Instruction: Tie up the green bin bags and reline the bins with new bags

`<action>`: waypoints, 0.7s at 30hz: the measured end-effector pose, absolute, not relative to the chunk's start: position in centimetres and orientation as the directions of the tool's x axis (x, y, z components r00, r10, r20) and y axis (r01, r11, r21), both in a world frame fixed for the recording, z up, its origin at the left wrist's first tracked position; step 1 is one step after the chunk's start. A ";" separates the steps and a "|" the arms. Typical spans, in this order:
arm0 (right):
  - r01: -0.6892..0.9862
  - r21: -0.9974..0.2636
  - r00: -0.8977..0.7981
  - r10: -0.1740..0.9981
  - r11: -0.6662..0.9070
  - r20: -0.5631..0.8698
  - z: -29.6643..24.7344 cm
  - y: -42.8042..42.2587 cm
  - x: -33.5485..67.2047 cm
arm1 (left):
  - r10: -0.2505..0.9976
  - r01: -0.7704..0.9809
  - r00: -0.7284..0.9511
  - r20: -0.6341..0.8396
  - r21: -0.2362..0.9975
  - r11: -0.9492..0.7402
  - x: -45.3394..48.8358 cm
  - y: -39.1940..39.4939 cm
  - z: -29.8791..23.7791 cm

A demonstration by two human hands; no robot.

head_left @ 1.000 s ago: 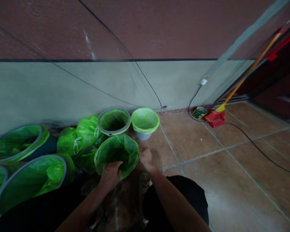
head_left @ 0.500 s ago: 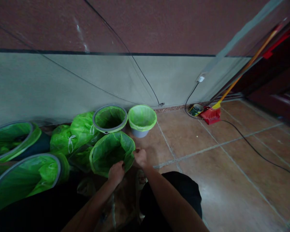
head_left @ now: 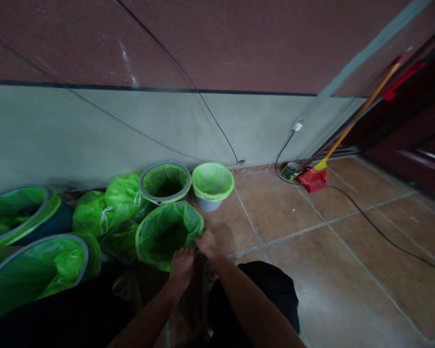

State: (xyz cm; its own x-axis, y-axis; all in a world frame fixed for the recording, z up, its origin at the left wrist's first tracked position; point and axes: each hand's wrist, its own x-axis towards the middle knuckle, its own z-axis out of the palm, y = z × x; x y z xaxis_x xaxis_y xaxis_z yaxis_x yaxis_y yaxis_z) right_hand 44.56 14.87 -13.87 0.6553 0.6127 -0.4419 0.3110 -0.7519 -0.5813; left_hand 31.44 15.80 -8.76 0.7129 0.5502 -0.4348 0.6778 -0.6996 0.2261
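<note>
A bin lined with a green garbage bag (head_left: 150, 241) stands in front of my knees, the bag folded out over its rim. Fingers of my left hand (head_left: 183, 266) are closed over the near edge of the bag. My right hand (head_left: 206, 243) pinches the bag at the rim's right side, close by the left one. Both hands hide the part of the rim beneath them. Just behind stand a grey-rimmed bin (head_left: 187, 186) with a green liner and a small grey bin (head_left: 208, 205), also lined in green.
Two larger lined bins (head_left: 54, 203) (head_left: 86, 258) stand at the left. Tied green bags (head_left: 90, 212) lie between them and the wall (head_left: 94, 135). Right of centre are a tin can (head_left: 291, 170), a red dustpan (head_left: 313, 180), a yellow-handled broom (head_left: 351, 124) and a black cable (head_left: 377, 229) across the tiles.
My left hand has moved right along the rim, nearer my right hand. The right hand has shifted slightly toward it. The view has tilted a little upward.
</note>
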 end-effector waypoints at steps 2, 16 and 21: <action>0.271 -0.606 0.667 0.600 -0.748 -0.442 -13.5 14.7 45.0 | 0.552 0.675 0.710 -0.437 0.203 -0.709 31.3 16.0 -8.7; 0.177 -0.622 0.785 0.491 -0.762 -0.378 -12.1 14.9 47.7 | 0.313 0.419 0.853 -0.417 0.191 -0.888 22.7 22.3 -8.6; 0.241 -0.608 0.762 0.535 -0.757 -0.364 -12.0 14.3 48.1 | 0.509 0.566 0.804 -0.308 0.134 -0.813 22.3 22.4 -7.8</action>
State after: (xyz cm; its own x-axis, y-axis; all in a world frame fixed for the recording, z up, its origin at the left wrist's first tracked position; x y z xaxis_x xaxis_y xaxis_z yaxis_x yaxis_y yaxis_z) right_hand 48.14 14.31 -12.00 0.7623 0.5353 -0.3637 0.2414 -0.7566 -0.6077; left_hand 22.33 22.42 -7.84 0.8037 0.5090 -0.3082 0.5664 -0.8131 0.1342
